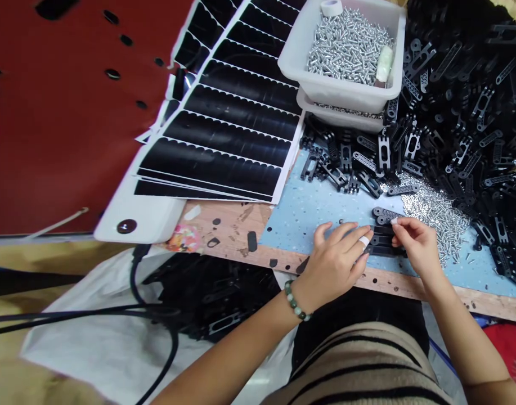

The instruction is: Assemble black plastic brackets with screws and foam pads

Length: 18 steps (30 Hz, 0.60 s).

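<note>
My left hand reaches across the tabletop, its fingertips and thumb holding the left end of a group of slim black plastic parts lying side by side. A white band wraps one finger, and a beaded bracelet circles the wrist. At the right end of those parts, my right hand has thumb and fingers pinched together. Whatever is in that pinch is too small to make out. Just above the hands lies a black link piece with round ends. Loose silver screws are heaped right beside my right hand.
Black plastic links are piled high on the right. Behind stands a white tub of screws, stacked on another container. Sheets of black stickers cover the left side, over a white device with cables hanging off the table edge.
</note>
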Tool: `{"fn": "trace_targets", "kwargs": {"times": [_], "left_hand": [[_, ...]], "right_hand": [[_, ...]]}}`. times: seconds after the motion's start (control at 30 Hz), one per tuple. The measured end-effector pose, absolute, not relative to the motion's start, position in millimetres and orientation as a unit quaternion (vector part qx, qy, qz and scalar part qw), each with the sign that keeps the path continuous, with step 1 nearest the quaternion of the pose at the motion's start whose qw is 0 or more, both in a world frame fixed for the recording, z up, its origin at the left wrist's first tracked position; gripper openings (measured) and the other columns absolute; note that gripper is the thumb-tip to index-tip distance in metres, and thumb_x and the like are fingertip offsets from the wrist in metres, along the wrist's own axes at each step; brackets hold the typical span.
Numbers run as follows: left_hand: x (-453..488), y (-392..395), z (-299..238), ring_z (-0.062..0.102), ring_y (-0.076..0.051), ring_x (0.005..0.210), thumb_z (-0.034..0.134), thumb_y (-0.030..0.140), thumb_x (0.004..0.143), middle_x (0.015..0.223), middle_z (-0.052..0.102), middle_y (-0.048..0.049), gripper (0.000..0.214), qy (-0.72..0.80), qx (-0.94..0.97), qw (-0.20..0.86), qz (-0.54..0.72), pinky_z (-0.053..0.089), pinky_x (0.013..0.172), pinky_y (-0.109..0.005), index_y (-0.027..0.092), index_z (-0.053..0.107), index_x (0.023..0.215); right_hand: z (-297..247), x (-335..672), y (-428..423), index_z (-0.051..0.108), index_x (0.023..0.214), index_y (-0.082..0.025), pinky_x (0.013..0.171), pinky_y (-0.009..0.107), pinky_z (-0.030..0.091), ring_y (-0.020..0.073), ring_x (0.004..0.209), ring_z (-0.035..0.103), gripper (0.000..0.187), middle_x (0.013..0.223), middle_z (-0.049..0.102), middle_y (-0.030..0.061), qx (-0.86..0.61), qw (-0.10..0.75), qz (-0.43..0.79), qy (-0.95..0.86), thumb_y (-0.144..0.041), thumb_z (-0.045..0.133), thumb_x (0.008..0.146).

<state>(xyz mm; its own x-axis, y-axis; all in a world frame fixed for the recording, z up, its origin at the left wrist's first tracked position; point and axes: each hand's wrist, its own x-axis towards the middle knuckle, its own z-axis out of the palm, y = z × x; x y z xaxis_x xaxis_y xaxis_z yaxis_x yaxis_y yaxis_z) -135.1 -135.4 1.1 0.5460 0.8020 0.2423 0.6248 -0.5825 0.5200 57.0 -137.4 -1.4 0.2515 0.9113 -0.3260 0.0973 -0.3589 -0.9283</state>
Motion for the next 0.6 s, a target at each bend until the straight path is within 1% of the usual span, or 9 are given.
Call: {"fn": "trace_targets", "kwargs": {"times": [0.13, 0.23, 0.3, 0.4, 0.47, 0.53, 0.6], "left_hand": [[-134.9, -135.4, -0.3, 0.056, -0.025, 0.110, 0.046, 0.022, 0.092, 0.122, 0.065, -0.0057, 0.029, 0.415, 0.861, 0.186, 0.229, 0.024, 0.100, -0.050, 0.020, 0.062, 0.116], [-132.0, -135.3, -1.8, 0.056, -0.024, 0.108, 0.048, 0.023, 0.092, 0.121, 0.065, -0.0063, 0.032, 0.413, 0.863, 0.179, 0.227, 0.025, 0.100, -0.049, 0.020, 0.059, 0.121], [-129.3, -135.3, -2.2, 0.056, -0.025, 0.107, 0.049, 0.024, 0.091, 0.121, 0.065, -0.0065, 0.035, 0.413, 0.867, 0.168, 0.222, 0.025, 0.100, -0.049, 0.020, 0.057, 0.124], [-126.4, -135.1, -1.4, 0.056, -0.025, 0.106, 0.049, 0.022, 0.090, 0.120, 0.065, -0.0067, 0.036, 0.411, 0.873, 0.153, 0.215, 0.025, 0.100, -0.050, 0.019, 0.057, 0.125], [-125.7, -134.2, -0.3, 0.055, -0.025, 0.107, 0.048, 0.021, 0.090, 0.119, 0.065, -0.0068, 0.036, 0.410, 0.874, 0.150, 0.212, 0.024, 0.101, -0.050, 0.019, 0.057, 0.124], [-125.9, -133.0, 0.4, 0.055, -0.025, 0.108, 0.048, 0.021, 0.090, 0.118, 0.065, -0.0072, 0.035, 0.411, 0.874, 0.152, 0.209, 0.024, 0.101, -0.050, 0.020, 0.058, 0.123], [-126.5, -132.0, 0.6, 0.054, -0.026, 0.107, 0.047, 0.019, 0.089, 0.118, 0.065, -0.0078, 0.036, 0.411, 0.873, 0.159, 0.207, 0.025, 0.101, -0.051, 0.020, 0.059, 0.122]], "right_hand": [[-2.4, 57.9, -139.0, 0.067, 0.082, -0.018, 0.051, 0.025, 0.050, 0.0109, 0.050, 0.058, 0.025, 0.064, 0.061, -0.0013, -0.675, 0.404, 0.467, -0.403, -0.042, 0.066, 0.077], [-5.4, 58.9, -140.8, 0.066, 0.085, -0.018, 0.052, 0.026, 0.050, 0.0114, 0.052, 0.058, 0.026, 0.069, 0.062, 0.0003, -0.682, 0.381, 0.442, -0.441, -0.042, 0.061, 0.081], [-6.4, 59.3, -141.9, 0.065, 0.087, -0.018, 0.053, 0.027, 0.049, 0.0119, 0.053, 0.057, 0.025, 0.071, 0.062, 0.0014, -0.694, 0.355, 0.401, -0.481, -0.041, 0.058, 0.083], [-2.3, 60.1, -142.2, 0.063, 0.087, -0.019, 0.058, 0.029, 0.048, 0.0133, 0.056, 0.055, 0.019, 0.073, 0.062, 0.0018, -0.713, 0.295, 0.293, -0.564, -0.037, 0.056, 0.085], [3.5, 61.4, -140.3, 0.062, 0.089, -0.020, 0.061, 0.031, 0.047, 0.0156, 0.061, 0.054, 0.017, 0.074, 0.061, 0.0022, -0.714, 0.231, 0.222, -0.623, -0.036, 0.056, 0.086], [8.3, 63.8, -136.3, 0.061, 0.096, -0.021, 0.063, 0.033, 0.046, 0.0197, 0.071, 0.056, 0.021, 0.082, 0.061, 0.0051, -0.701, 0.178, 0.165, -0.671, -0.039, 0.058, 0.086], [9.3, 67.0, -131.3, 0.060, 0.107, -0.021, 0.070, 0.037, 0.048, 0.0243, 0.085, 0.057, 0.029, 0.095, 0.060, 0.0095, -0.677, 0.169, 0.123, -0.706, -0.041, 0.058, 0.086]]}}
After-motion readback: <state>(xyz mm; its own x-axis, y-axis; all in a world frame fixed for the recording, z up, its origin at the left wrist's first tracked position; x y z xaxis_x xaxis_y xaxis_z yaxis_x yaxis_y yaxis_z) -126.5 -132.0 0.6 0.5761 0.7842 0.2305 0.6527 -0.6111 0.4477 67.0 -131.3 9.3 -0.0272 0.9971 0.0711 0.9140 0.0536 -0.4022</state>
